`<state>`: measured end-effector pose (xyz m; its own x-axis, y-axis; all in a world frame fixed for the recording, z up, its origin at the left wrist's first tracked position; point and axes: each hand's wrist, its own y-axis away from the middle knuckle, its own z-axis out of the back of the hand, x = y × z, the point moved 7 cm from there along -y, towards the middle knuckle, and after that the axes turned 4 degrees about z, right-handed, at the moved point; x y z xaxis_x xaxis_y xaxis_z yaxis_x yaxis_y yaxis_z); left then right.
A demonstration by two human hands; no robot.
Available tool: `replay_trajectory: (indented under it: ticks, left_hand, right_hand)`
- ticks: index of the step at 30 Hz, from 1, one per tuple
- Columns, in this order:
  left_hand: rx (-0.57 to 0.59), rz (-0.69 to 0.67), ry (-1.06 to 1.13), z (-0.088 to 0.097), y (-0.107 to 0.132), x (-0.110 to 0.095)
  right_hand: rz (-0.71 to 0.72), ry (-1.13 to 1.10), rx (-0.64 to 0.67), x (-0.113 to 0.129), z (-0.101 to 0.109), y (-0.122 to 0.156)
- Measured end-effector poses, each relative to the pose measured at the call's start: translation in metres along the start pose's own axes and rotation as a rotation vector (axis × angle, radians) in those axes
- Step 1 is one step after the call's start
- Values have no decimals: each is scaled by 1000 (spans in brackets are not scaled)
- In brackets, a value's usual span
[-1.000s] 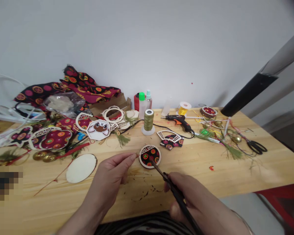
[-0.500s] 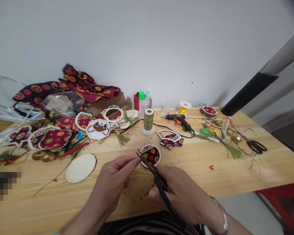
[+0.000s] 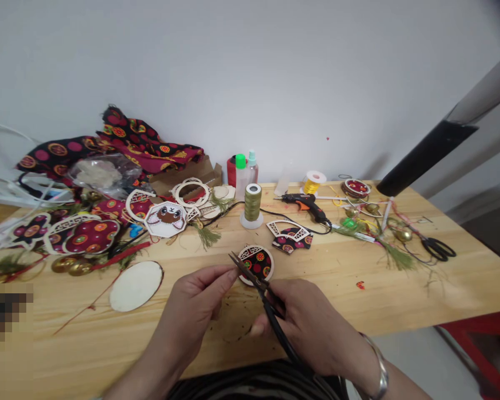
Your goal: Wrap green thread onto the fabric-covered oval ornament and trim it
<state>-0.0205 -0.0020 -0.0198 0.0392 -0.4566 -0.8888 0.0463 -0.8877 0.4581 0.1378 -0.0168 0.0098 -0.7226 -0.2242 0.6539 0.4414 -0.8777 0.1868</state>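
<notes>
My right hand (image 3: 298, 319) grips a pair of dark-handled scissors (image 3: 256, 283), whose blades point up and left. Close to the blade tips, my left hand (image 3: 206, 294) is closed in a pinch of thumb and finger; what it pinches, if anything, is too small to make out. Just beyond the blades is a round wooden-rimmed ornament (image 3: 256, 264) with dark flowered fabric inside, partly hidden behind the scissors. Small dark scraps lie on the table below the hands. A white oval disc (image 3: 136, 286) lies to the left of my left hand.
A green thread spool (image 3: 253, 205) stands behind the ornament. To its right are a fan-shaped ornament (image 3: 289, 236), a glue gun (image 3: 304, 204) and a yellow cord spool (image 3: 314, 180). Patterned fabric (image 3: 150, 139) and several ornaments crowd the left. Another pair of scissors (image 3: 438, 249) lies far right.
The scissors' handles have shifted slightly left and the blades look a little more closed. Both hands stay in nearly the same place, and the view has tilted slightly.
</notes>
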Motion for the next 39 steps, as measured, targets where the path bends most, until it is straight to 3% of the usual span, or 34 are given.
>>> replay_trajectory:
  ticks: [11, 17, 21, 25, 29, 32, 39]
  left_hand:
    - [-9, 13, 15, 1, 0, 2]
    - [-95, -22, 70, 17, -4, 0]
    - [-138, -58, 91, 27, -7, -3]
    - [-125, -65, 116, 26, -8, -4]
    - [-105, -57, 115, 23, -7, -1]
    - [-107, -46, 115, 21, -6, 1]
    - [-95, -34, 131, 17, -4, 1]
  right_hand:
    - [14, -43, -6, -1, 0, -1]
    - [71, 76, -2, -4, 14, 18]
    - [-153, 351, -51, -51, 40, 36]
    - [-478, 671, -207, -115, 75, 58]
    - [-625, 684, -207, -160, 86, 71]
    - [-665, 649, -150, -169, 87, 74]
    - [-747, 666, -141, -156, 95, 72]
